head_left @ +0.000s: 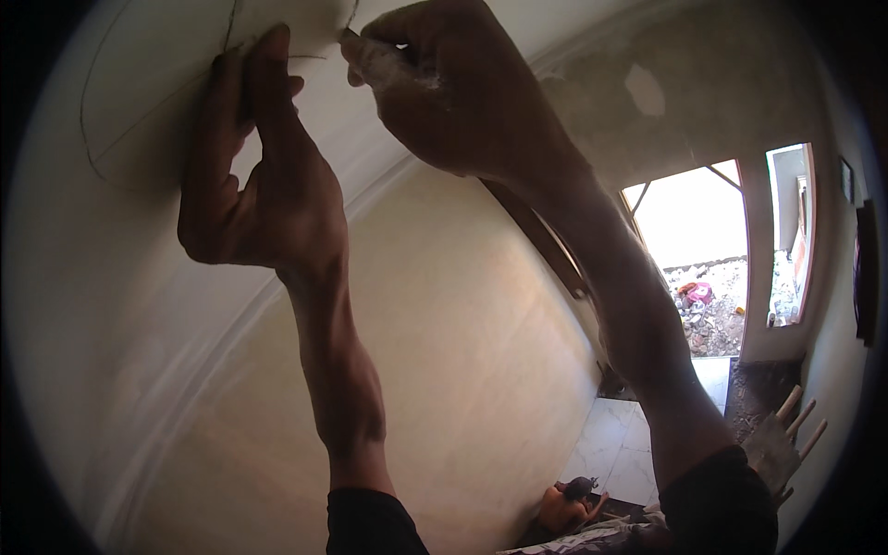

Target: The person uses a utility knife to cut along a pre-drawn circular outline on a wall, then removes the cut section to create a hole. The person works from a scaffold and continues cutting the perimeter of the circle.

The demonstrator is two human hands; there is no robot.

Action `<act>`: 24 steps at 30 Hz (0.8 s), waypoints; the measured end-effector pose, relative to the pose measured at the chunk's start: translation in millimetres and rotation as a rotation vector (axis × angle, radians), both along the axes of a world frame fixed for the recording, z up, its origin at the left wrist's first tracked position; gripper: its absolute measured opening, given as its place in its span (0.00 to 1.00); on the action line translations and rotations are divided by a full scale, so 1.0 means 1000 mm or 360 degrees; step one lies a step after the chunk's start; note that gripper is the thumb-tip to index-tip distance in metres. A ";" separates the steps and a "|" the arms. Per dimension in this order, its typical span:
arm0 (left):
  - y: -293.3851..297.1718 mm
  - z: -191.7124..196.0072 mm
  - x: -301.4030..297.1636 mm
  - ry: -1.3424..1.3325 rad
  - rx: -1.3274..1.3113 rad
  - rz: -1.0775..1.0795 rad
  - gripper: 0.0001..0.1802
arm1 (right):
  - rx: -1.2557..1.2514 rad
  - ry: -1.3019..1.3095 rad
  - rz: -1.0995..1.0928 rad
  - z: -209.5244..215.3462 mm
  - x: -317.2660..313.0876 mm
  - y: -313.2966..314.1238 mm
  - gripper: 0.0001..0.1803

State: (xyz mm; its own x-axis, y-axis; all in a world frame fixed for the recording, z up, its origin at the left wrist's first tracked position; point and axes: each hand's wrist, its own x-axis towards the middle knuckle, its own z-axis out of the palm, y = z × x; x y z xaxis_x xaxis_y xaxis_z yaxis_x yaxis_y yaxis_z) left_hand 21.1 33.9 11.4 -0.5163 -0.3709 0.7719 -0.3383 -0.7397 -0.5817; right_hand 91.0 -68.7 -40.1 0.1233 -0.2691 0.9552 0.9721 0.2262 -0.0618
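Note:
Both my arms reach up to a white ceiling (148,55) marked with thin dark curved and straight lines. My left hand (264,190) is raised to it, thumb and fingers pinched together at the surface. What they hold, if anything, is hidden. To its right, my right hand (453,88) is closed, with white dust on its fingers. A short, dark, thin tip (349,34) sticks out of this grip near the end of a drawn line; its kind is unclear.
Far below, another person (566,507) crouches by pale floor tiles (610,439). A bright doorway (689,222) shows rubble (712,314) outside. A wooden frame with upright legs (777,449) stands lower right. The plastered wall (453,324) meets the ceiling along a moulding.

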 end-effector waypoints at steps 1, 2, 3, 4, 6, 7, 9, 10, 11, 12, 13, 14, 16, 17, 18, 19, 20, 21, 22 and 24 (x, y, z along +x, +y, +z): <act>0.002 0.002 -0.002 -0.0009 -0.0001 0.0009 0.06 | 0.0012 -0.0011 0.0112 0.000 0.001 0.004 0.12; 0.003 0.003 -0.004 -0.0022 0.0005 0.0025 0.06 | 0.0025 -0.0019 0.0220 -0.001 0.001 0.007 0.13; 0.002 0.004 -0.005 -0.0032 0.0010 0.0039 0.05 | 0.0036 0.0032 0.0251 -0.006 -0.001 0.009 0.13; 0.003 0.003 -0.005 -0.0041 0.0017 0.0048 0.05 | 0.0058 0.0026 0.0204 -0.012 -0.005 0.009 0.13; 0.004 0.003 -0.006 -0.0052 0.0036 0.0035 0.05 | 0.0088 0.0040 0.0161 -0.027 -0.011 0.007 0.12; 0.004 0.003 -0.009 -0.0064 0.0043 0.0039 0.05 | 0.0091 0.0065 0.0185 -0.036 -0.015 0.005 0.12; 0.004 0.002 -0.016 -0.0082 0.0027 0.0100 0.05 | 0.0067 0.0160 0.0344 -0.048 -0.025 0.002 0.12; 0.000 0.003 -0.016 -0.0085 0.0029 0.0103 0.05 | 0.0122 0.0063 0.0292 -0.042 -0.023 0.001 0.11; -0.004 0.003 -0.015 -0.0100 0.0047 0.0125 0.05 | 0.0168 -0.0024 0.0233 -0.033 -0.016 0.001 0.11; -0.009 0.003 -0.013 -0.0117 0.0065 0.0148 0.05 | 0.0145 -0.0025 0.0213 -0.026 -0.014 -0.001 0.11; -0.009 0.002 -0.014 -0.0128 0.0098 0.0198 0.07 | 0.0127 -0.0032 0.0222 -0.018 -0.010 0.000 0.11; -0.009 0.001 -0.016 -0.0125 0.0105 0.0205 0.07 | 0.0032 0.0036 0.0263 -0.009 -0.014 -0.006 0.11; -0.011 -0.002 -0.021 -0.0117 0.0119 0.0209 0.07 | -0.0005 0.0089 0.0310 -0.010 -0.020 -0.012 0.11; -0.013 -0.004 -0.023 -0.0090 0.0086 0.0158 0.06 | 0.0053 0.0075 0.0315 -0.017 -0.023 -0.012 0.11; -0.016 -0.007 -0.023 -0.0063 0.0052 0.0106 0.05 | 0.0112 0.0062 0.0320 -0.026 -0.026 -0.012 0.11; -0.016 -0.008 -0.025 -0.0044 0.0017 0.0067 0.05 | 0.0139 0.0068 0.0330 -0.038 -0.028 -0.009 0.11; -0.017 -0.007 -0.027 -0.0058 0.0028 0.0059 0.05 | 0.0168 0.0070 0.0347 -0.049 -0.032 -0.008 0.11; -0.018 -0.005 -0.030 -0.0073 0.0040 0.0054 0.05 | 0.0152 0.0077 0.0372 -0.051 -0.034 -0.008 0.11; -0.021 -0.004 -0.030 -0.0076 0.0048 0.0031 0.05 | 0.0136 0.0097 0.0375 -0.052 -0.036 -0.013 0.11; -0.027 -0.003 -0.035 -0.0090 0.0066 0.0173 0.06 | 0.0012 0.0141 0.0400 -0.046 -0.041 -0.027 0.11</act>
